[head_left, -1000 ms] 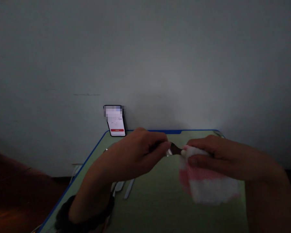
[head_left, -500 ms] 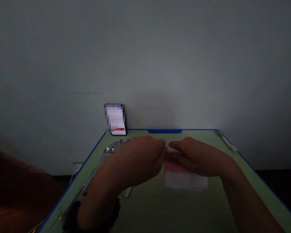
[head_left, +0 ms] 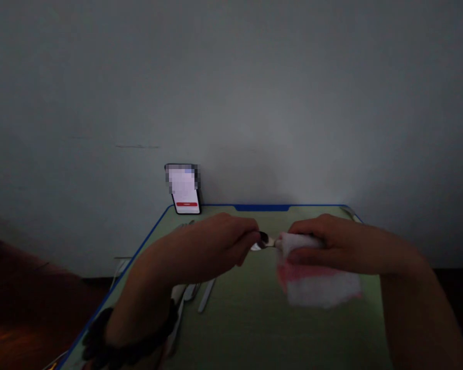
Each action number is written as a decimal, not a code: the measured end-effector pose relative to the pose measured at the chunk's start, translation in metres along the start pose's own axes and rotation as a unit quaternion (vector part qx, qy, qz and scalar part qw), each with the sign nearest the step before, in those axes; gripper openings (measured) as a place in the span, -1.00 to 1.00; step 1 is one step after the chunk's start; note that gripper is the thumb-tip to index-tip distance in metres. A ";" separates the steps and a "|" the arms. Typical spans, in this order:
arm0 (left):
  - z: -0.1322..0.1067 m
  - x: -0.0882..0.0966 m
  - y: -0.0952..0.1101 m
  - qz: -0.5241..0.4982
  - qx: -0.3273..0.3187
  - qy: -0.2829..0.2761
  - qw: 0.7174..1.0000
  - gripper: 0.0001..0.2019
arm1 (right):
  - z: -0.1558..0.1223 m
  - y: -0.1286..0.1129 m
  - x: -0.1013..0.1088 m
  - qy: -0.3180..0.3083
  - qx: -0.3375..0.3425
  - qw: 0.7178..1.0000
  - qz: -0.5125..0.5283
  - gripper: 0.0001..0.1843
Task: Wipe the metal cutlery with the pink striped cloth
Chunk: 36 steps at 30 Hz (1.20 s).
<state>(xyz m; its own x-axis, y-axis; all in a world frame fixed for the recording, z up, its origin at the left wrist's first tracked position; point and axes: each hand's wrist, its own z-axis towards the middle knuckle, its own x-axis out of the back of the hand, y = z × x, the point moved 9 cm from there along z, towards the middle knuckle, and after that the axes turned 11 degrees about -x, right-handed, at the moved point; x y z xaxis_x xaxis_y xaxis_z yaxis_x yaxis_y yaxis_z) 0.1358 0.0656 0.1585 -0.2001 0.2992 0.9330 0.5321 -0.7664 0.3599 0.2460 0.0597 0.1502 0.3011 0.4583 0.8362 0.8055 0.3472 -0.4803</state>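
My left hand [head_left: 219, 246] pinches the bowl end of a metal spoon [head_left: 259, 245] above the middle of the table. To its right, my right hand [head_left: 327, 244] is closed on a white and pink cloth [head_left: 320, 288], which wraps round the spoon's handle. Most of the handle is hidden by the cloth and fingers. The cloth's lower part hangs loose under my right hand.
A lit phone [head_left: 187, 198] leans on the wall at the table's back left. Several pieces of metal cutlery [head_left: 206, 297] lie on the green table [head_left: 278, 334], partly behind my left arm. A pale-handled utensil [head_left: 349, 210] rests at the back right corner.
My right hand and the cloth have moved right, away from my left hand. Part of the spoon now shows between the hands. My left hand has shifted slightly left.
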 end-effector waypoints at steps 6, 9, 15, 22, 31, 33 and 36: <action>0.006 0.001 0.005 -0.050 0.003 0.018 0.999 -0.61 | 0.000 -0.010 0.000 0.031 -0.019 0.999 -0.019 -0.69; 0.006 -0.001 0.002 -0.065 0.006 0.004 0.998 -0.59 | 0.002 -0.014 0.001 0.057 -0.030 0.998 -0.021 -0.70; 0.006 0.004 0.003 -0.053 -0.010 0.026 0.998 -0.66 | 0.003 -0.011 0.003 0.049 -0.026 0.998 -0.001 -0.66; 0.004 0.018 -0.003 -0.004 0.005 0.077 0.997 -0.73 | -0.009 0.010 0.008 0.031 -0.045 0.998 0.036 -0.63; 0.003 0.012 -0.006 -0.075 -0.006 0.064 0.995 -0.77 | -0.008 0.007 0.015 0.053 -0.022 0.994 0.095 -0.70; 0.003 0.012 -0.004 -0.069 -0.011 0.062 0.996 -0.77 | -0.005 0.006 0.015 0.063 -0.017 0.993 0.097 -0.69; 0.003 0.013 -0.002 -0.052 -0.013 0.063 0.997 -0.74 | -0.003 0.004 0.016 0.074 -0.007 0.993 0.090 -0.70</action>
<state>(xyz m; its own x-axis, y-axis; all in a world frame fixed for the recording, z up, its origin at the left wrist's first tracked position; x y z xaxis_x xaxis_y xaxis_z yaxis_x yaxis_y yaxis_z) 0.1341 0.0727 0.1701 -0.3547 0.3052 0.8838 0.4825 -0.7499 0.4526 0.2558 0.0661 0.1626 0.5120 0.3871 0.7668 0.7378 0.2590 -0.6233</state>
